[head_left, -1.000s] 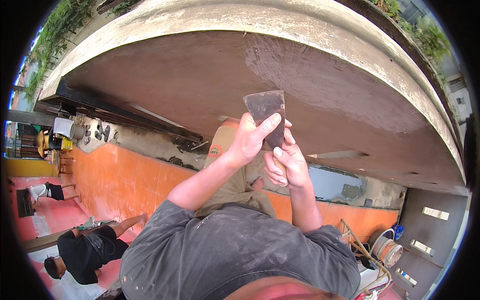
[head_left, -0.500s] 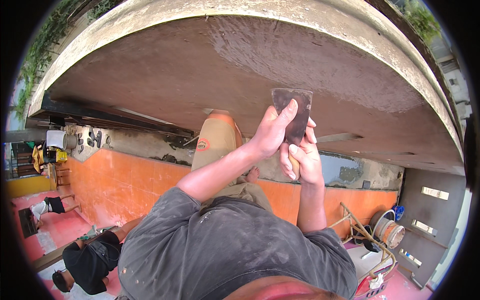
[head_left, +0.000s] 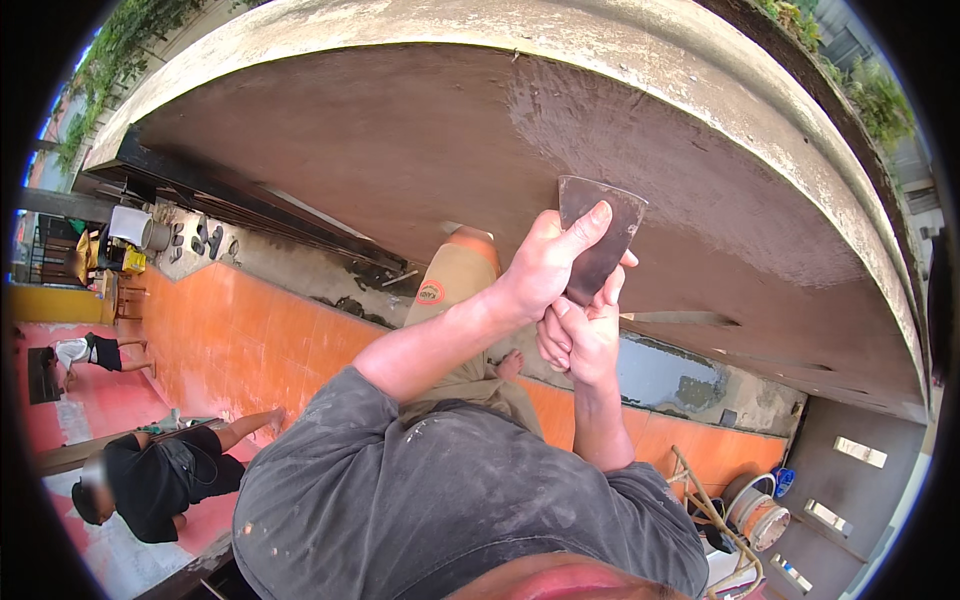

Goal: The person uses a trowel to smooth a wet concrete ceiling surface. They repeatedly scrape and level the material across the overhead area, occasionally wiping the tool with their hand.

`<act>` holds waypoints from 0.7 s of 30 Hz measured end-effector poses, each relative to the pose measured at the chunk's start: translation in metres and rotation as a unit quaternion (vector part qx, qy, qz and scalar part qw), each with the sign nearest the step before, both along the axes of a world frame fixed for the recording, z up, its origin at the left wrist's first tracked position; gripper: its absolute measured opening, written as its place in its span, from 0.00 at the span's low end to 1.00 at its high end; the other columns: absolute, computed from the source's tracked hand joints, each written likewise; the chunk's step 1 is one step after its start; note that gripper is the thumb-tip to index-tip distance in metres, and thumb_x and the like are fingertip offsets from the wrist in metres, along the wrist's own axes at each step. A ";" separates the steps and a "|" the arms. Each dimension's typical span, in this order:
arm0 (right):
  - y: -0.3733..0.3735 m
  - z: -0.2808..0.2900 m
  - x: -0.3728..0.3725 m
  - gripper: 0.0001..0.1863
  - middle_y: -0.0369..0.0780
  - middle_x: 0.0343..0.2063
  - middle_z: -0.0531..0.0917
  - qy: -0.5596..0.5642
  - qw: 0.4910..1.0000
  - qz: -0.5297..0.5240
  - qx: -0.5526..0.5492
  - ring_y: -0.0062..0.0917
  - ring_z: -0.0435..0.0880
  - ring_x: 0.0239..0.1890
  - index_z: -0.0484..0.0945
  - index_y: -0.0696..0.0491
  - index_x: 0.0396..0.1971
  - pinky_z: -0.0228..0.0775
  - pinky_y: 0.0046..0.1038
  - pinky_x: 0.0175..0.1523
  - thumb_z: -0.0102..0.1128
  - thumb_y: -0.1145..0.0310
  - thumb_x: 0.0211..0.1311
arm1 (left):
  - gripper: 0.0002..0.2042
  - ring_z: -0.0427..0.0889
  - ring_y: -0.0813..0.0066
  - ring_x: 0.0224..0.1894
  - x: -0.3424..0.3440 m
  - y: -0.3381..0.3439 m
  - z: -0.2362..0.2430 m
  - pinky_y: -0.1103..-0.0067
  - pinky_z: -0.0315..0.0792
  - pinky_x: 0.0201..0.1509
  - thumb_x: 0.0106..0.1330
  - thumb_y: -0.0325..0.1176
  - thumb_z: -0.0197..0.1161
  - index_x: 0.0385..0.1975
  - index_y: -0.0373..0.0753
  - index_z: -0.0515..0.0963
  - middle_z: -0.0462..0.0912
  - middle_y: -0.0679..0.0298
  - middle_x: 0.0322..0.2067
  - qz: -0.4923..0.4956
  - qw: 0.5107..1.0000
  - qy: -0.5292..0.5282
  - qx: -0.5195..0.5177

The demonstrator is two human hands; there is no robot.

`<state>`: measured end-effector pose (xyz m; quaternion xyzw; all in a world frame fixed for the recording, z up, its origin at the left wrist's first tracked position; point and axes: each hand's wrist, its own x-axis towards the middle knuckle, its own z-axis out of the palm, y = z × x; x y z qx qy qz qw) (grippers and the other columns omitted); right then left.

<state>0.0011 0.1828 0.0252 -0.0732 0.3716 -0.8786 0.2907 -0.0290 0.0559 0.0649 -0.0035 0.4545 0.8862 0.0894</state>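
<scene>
Both hands are raised in front of the wall and share one scraper (head_left: 608,228) with a wide, dark metal blade. My left hand (head_left: 548,262) grips the blade from its left side, thumb pressed flat on the face. Just below, my right hand (head_left: 585,335) is closed round the tool's lower end; the handle is hidden inside it. The blade's broad edge points up and leans slightly right, in front of the brown-grey wall (head_left: 400,150). A rougher, lighter patch of coating (head_left: 690,170) spreads over the wall above and right of the blade.
A pale ledge (head_left: 380,25) caps the wall. Below lies an orange tiled floor (head_left: 250,320) with a puddle (head_left: 680,375) along the wall's foot. A wooden frame (head_left: 725,530) and a stained bucket (head_left: 765,518) stand at right. Two people (head_left: 160,490) (head_left: 95,352) are at left.
The scraper has tilted, its broad edge now leaning to the right. My right hand has shifted slightly left and covers the wooden handle that showed before. The whole view has turned a little.
</scene>
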 end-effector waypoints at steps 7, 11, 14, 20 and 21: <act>-0.006 0.010 -0.004 0.04 0.33 0.12 0.69 0.068 0.996 -0.002 0.065 0.14 0.62 0.08 0.66 0.59 0.35 0.57 0.21 0.13 0.48 0.82 0.70 | 0.27 0.81 0.72 0.19 -0.001 -0.006 0.012 0.77 0.76 0.22 0.81 0.51 0.49 0.32 0.28 0.78 0.78 0.59 0.18 0.025 1.000 0.003 0.018; -0.004 0.009 -0.001 0.05 0.33 0.14 0.71 0.060 0.996 0.001 0.061 0.14 0.64 0.09 0.65 0.57 0.35 0.57 0.20 0.14 0.49 0.81 0.71 | 0.28 0.80 0.72 0.18 0.000 -0.003 0.019 0.76 0.76 0.21 0.81 0.52 0.49 0.32 0.28 0.77 0.77 0.59 0.16 0.043 0.999 -0.011 0.028; -0.015 0.024 -0.010 0.06 0.33 0.14 0.71 0.057 0.996 0.007 0.075 0.14 0.65 0.09 0.63 0.57 0.36 0.58 0.20 0.14 0.50 0.80 0.71 | 0.29 0.79 0.72 0.17 -0.005 -0.014 0.029 0.77 0.75 0.21 0.81 0.53 0.48 0.32 0.29 0.77 0.76 0.60 0.15 0.049 0.998 0.012 0.033; -0.019 0.028 0.011 0.09 0.32 0.13 0.71 0.048 0.994 -0.030 0.096 0.13 0.67 0.10 0.61 0.56 0.36 0.58 0.20 0.14 0.51 0.81 0.72 | 0.27 0.78 0.73 0.17 0.003 -0.017 0.022 0.78 0.73 0.20 0.81 0.52 0.48 0.32 0.31 0.77 0.77 0.60 0.16 0.002 0.997 -0.016 0.070; -0.020 0.034 0.012 0.09 0.32 0.13 0.71 0.055 0.993 -0.029 0.098 0.13 0.67 0.09 0.61 0.55 0.35 0.58 0.20 0.14 0.51 0.81 0.72 | 0.26 0.79 0.74 0.19 0.004 -0.019 0.021 0.78 0.74 0.21 0.80 0.52 0.51 0.32 0.31 0.77 0.77 0.61 0.18 -0.011 0.996 -0.003 0.088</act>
